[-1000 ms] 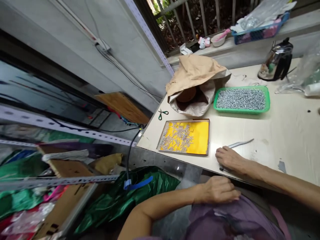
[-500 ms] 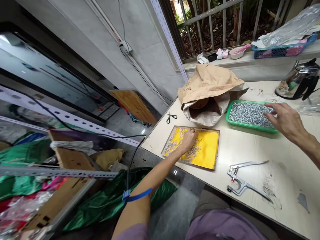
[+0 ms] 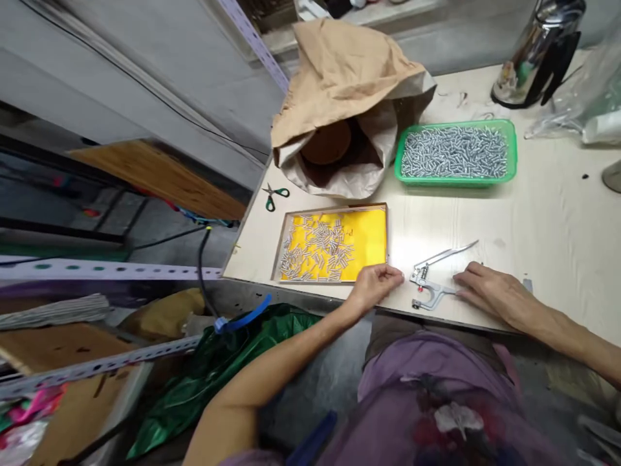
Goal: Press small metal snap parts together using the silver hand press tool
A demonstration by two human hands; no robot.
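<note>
The right hand [image 3: 499, 294] touches the silver metal pliers [image 3: 435, 296], perhaps for steadying; if it grips, I cannot tell. At their nine o'clock, the left hand [image 3: 373, 286] is pinched, contents unclear. At ten, conveniently near, lies the shallow yellow-lined box [image 3: 371, 239] of silvery pins [image 3: 334, 243]; farther, at twelve, the green plastic tray [image 3: 456, 182].

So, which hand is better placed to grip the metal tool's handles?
Probably the right hand: its fingers are at the lower handle of the metal tool, while the left hand is near the tool's opposite end.
</note>
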